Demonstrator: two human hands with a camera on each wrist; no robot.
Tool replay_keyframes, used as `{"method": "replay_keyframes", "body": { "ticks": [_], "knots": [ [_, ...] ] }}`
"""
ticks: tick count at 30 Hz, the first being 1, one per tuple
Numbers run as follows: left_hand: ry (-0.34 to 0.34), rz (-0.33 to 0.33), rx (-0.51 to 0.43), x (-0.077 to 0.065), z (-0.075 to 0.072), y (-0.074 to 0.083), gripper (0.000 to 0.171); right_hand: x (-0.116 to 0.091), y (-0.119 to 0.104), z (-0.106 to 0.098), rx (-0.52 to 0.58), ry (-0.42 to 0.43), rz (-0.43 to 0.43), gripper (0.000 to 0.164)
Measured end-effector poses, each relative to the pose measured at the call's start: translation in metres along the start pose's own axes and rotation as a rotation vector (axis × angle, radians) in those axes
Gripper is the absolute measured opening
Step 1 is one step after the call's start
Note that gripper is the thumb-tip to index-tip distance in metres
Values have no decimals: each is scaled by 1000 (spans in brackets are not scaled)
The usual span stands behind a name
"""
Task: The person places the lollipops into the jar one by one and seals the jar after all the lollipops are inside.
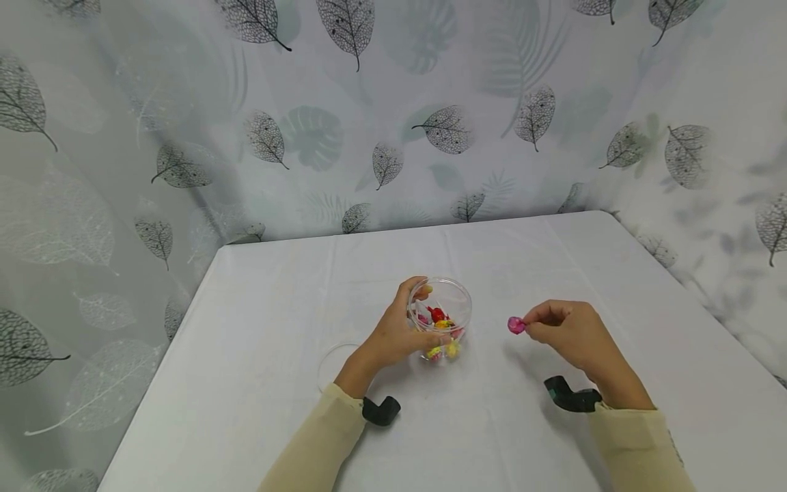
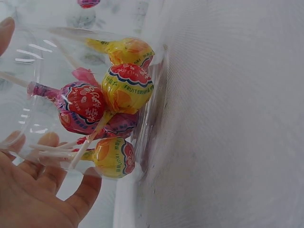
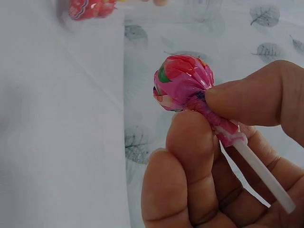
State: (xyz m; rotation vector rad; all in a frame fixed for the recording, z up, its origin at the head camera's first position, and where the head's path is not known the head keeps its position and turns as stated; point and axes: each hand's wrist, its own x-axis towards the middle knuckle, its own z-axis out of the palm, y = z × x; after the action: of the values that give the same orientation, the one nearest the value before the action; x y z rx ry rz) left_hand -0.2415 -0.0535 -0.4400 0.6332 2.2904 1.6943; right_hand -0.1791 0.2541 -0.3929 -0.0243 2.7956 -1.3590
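My left hand [image 1: 393,333] grips a clear plastic jar [image 1: 451,298] round its side, its open mouth tilted up. Inside lie several wrapped lollipops, among them a yellow lollipop [image 2: 127,90] and a red and purple lollipop [image 2: 81,107], their white sticks pointing toward the mouth. To the right of the jar, my right hand [image 1: 568,335] pinches a pink lollipop [image 3: 183,84] between thumb and fingers, just below its wrapped head. Its white stick [image 3: 266,178] runs back across the palm. The pink lollipop is held apart from the jar, above the table.
A clear round lid [image 1: 324,363] lies on the white-covered table [image 1: 258,314], partly hidden by my left forearm. Leaf-patterned cloth [image 1: 393,116] hangs behind the table and along both sides. A black band piece [image 1: 568,396] sits at each wrist.
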Motion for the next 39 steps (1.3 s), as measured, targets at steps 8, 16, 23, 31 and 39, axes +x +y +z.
{"method": "replay_keyframes", "body": {
  "ticks": [8,16,23,31,39],
  "knots": [
    [10,5,20,0,0,-1,104,0,-12,-1,31,18,-27,13],
    [6,-4,8,0,0,-1,104,1,-24,3,62,31,-49,13],
    [2,3,20,1,-1,-1,106,3,-37,10,130,74,-115,11],
    [9,1,28,0,-1,-1,104,9,-49,20,177,110,-200,8],
    [-5,-8,-12,0,-1,0,104,12,-60,27,212,89,-206,10]
  ]
}}
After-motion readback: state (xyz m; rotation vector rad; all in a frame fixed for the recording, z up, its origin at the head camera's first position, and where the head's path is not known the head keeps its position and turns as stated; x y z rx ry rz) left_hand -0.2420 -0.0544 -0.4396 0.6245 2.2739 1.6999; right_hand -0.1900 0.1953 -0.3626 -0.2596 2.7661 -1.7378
